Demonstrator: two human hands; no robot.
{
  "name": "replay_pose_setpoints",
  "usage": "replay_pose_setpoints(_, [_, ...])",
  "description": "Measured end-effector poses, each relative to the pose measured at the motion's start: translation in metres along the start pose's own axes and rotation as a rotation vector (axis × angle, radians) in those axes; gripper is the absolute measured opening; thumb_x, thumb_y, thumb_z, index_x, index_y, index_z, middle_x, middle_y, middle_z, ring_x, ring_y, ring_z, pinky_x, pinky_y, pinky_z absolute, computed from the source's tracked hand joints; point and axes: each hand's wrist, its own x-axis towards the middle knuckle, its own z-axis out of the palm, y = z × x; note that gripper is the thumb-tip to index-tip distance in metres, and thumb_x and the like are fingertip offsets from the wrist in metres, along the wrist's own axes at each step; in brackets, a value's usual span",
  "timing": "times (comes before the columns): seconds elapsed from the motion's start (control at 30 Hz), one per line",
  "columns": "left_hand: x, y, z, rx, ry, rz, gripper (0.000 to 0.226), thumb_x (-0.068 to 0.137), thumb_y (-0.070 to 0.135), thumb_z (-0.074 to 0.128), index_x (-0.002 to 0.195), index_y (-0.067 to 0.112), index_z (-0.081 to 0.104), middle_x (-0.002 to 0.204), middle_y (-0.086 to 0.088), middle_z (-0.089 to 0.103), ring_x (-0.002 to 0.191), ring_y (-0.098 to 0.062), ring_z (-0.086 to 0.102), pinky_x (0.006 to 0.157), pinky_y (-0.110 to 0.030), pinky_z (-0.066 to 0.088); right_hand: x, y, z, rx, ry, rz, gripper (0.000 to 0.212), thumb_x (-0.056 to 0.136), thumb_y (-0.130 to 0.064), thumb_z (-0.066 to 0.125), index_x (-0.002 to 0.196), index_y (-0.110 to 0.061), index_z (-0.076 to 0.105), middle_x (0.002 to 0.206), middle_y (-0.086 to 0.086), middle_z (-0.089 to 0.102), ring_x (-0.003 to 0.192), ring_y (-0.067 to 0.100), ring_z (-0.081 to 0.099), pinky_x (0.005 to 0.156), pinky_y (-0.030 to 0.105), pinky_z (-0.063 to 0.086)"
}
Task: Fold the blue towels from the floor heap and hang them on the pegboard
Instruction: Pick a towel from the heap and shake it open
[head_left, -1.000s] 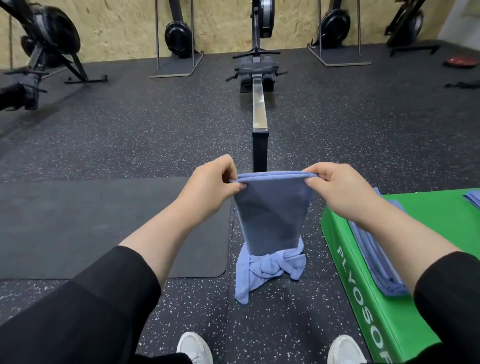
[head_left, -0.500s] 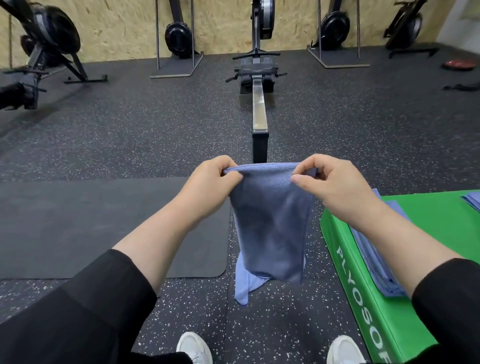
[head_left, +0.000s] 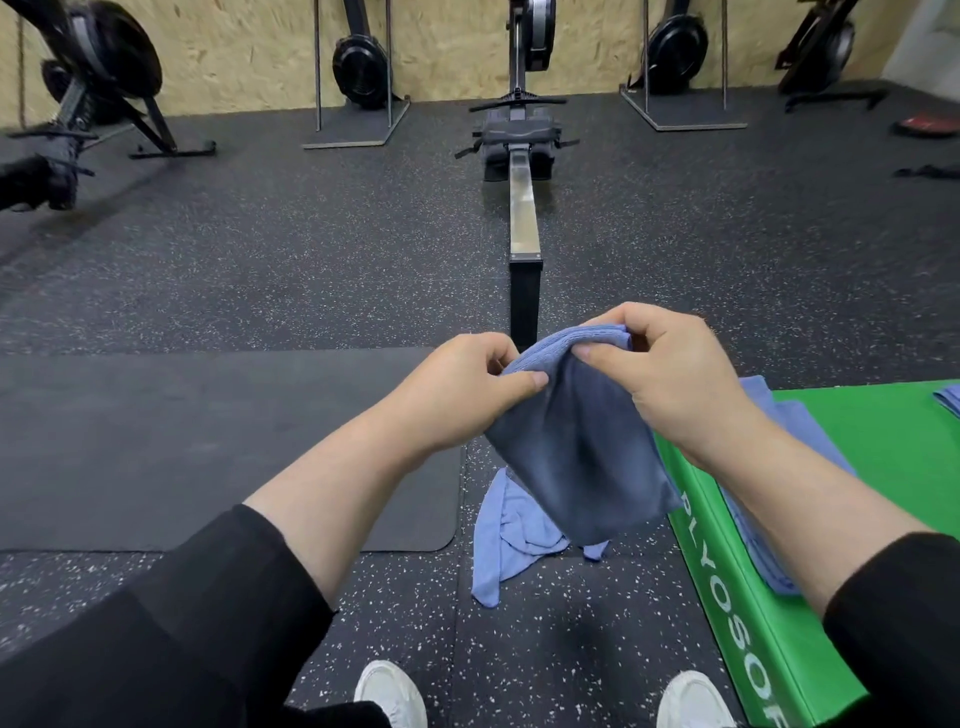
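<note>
A folded blue towel hangs in the air in front of me, its top edge bunched between both hands. My left hand pinches the left end of that edge between thumb and fingers. My right hand pinches the right end, close to the left hand. Below it a crumpled lighter blue towel lies on the speckled floor. More folded blue towels lie on the green plyo box at my right. No pegboard is in view.
A rowing machine runs straight ahead along the floor. A dark mat lies to the left. Other rowers stand upright against the wooden back wall, and an exercise bike is at the far left. My white shoes show at the bottom edge.
My hands have come closer together, bunching the towel's top edge. The hanging towel has swung right and tilted, uncovering more of the crumpled towel on the floor.
</note>
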Motion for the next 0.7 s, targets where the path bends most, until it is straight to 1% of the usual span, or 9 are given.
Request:
replay_pose_setpoints(0.1, [-0.001, 0.006, 0.007, -0.098, -0.016, -0.108, 0.03, 0.092, 0.029, 0.064, 0.066, 0.018, 0.051, 0.054, 0.005, 0.048, 0.05, -0.018, 0.046, 0.054, -0.028, 0.041, 0.0, 0.001, 0.003, -0.11, -0.007, -0.035, 0.014, 0.09, -0.02, 0.074, 0.081, -0.03, 0.075, 0.071, -0.004, 0.07, 0.065, 0.005, 0.052, 0.062, 0.025, 0.041])
replay_pose_setpoints(0.2, [-0.006, 0.015, 0.013, -0.341, -0.076, -0.249, 0.02, 0.093, 0.02, 0.053, 0.074, 0.013, 0.056, 0.056, -0.01, 0.06, 0.045, -0.026, 0.059, 0.049, -0.026, 0.043, -0.001, 0.004, 0.008, -0.206, -0.017, -0.039, 0.019, 0.092, -0.024, 0.07, 0.085, -0.04, 0.075, 0.08, -0.007, 0.074, 0.076, 0.012, 0.064, 0.073, 0.032, 0.049])
replay_pose_setpoints(0.23, [-0.006, 0.018, 0.013, -0.416, -0.069, -0.286, 0.018, 0.092, 0.02, 0.052, 0.078, 0.011, 0.058, 0.058, -0.014, 0.062, 0.045, -0.029, 0.062, 0.048, -0.025, 0.042, -0.001, 0.005, 0.01, -0.233, -0.026, -0.039, 0.017, 0.092, -0.026, 0.069, 0.089, -0.041, 0.076, 0.081, -0.007, 0.074, 0.08, 0.015, 0.066, 0.076, 0.034, 0.051])
replay_pose_setpoints(0.3, [-0.006, 0.02, 0.014, -0.528, -0.008, -0.337, 0.017, 0.092, 0.019, 0.051, 0.08, 0.009, 0.058, 0.058, -0.013, 0.062, 0.045, -0.03, 0.064, 0.047, -0.023, 0.041, -0.001, 0.006, 0.013, -0.285, -0.053, -0.042, 0.014, 0.094, -0.029, 0.067, 0.094, -0.039, 0.076, 0.079, -0.004, 0.073, 0.079, 0.02, 0.065, 0.075, 0.038, 0.053])
replay_pose_setpoints(0.37, [-0.004, 0.018, 0.014, -0.58, 0.066, -0.354, 0.015, 0.092, 0.019, 0.052, 0.08, 0.011, 0.058, 0.056, -0.008, 0.062, 0.047, -0.03, 0.065, 0.046, -0.023, 0.044, -0.001, 0.004, 0.016, -0.327, -0.099, -0.052, 0.013, 0.096, -0.028, 0.063, 0.097, -0.035, 0.074, 0.079, -0.002, 0.073, 0.078, 0.022, 0.063, 0.075, 0.04, 0.053])
replay_pose_setpoints(0.43, [-0.003, 0.017, 0.014, -0.609, 0.111, -0.357, 0.012, 0.091, 0.017, 0.053, 0.082, 0.012, 0.06, 0.058, -0.006, 0.064, 0.051, -0.03, 0.067, 0.045, -0.022, 0.048, -0.003, 0.001, 0.019, -0.358, -0.168, -0.069, 0.02, 0.096, -0.025, 0.058, 0.106, -0.034, 0.073, 0.085, -0.005, 0.074, 0.081, 0.02, 0.064, 0.079, 0.041, 0.053])
replay_pose_setpoints(0.57, [-0.001, 0.013, 0.014, -0.627, 0.2, -0.359, 0.014, 0.088, 0.016, 0.057, 0.084, 0.007, 0.067, 0.069, -0.015, 0.068, 0.056, -0.027, 0.067, 0.05, -0.03, 0.056, -0.01, -0.01, 0.023, -0.329, -0.254, -0.086, 0.036, 0.09, -0.026, 0.047, 0.11, -0.051, 0.063, 0.099, -0.01, 0.075, 0.094, 0.016, 0.067, 0.088, 0.041, 0.054])
replay_pose_setpoints(0.63, [0.001, 0.012, 0.014, -0.641, 0.226, -0.352, 0.025, 0.087, 0.017, 0.057, 0.094, -0.003, 0.07, 0.082, -0.023, 0.073, 0.059, -0.026, 0.069, 0.056, -0.034, 0.059, -0.012, -0.014, 0.024, -0.204, -0.328, -0.083, 0.037, 0.091, -0.026, 0.053, 0.111, -0.054, 0.065, 0.107, -0.012, 0.075, 0.102, 0.012, 0.069, 0.096, 0.039, 0.053])
replay_pose_setpoints(0.7, [0.0, 0.014, 0.014, -0.683, 0.203, -0.329, 0.032, 0.089, 0.017, 0.053, 0.104, -0.007, 0.068, 0.087, -0.022, 0.075, 0.059, -0.024, 0.068, 0.06, -0.034, 0.06, -0.011, -0.012, 0.024, -0.14, -0.368, -0.063, 0.039, 0.09, -0.02, 0.065, 0.122, -0.044, 0.064, 0.113, -0.017, 0.073, 0.108, 0.003, 0.067, 0.101, 0.033, 0.051])
